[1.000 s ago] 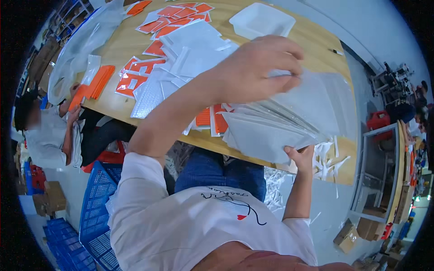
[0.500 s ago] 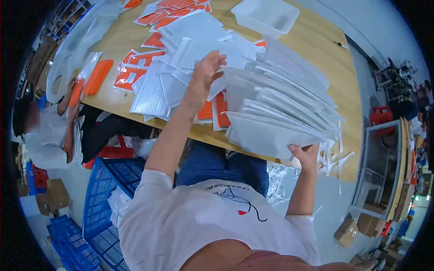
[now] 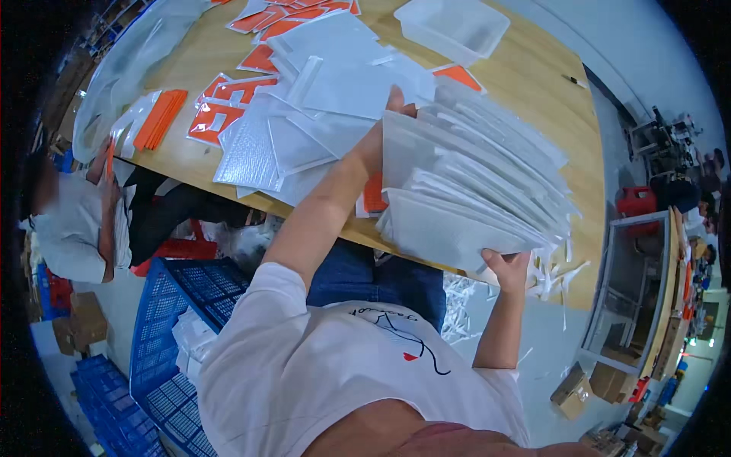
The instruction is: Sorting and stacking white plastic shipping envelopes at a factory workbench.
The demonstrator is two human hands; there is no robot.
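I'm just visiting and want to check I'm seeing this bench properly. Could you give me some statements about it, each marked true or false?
1. The right hand holds the near right corner of the white envelopes. True.
2. A white tub stands on the table. True.
3. The left hand is inside the white tub. False: it is at the envelopes' upper left edge.
4. Orange packets lie on the table. True.
5. The blue basket sits on the table. False: it is below the tabletop, at the person's left.
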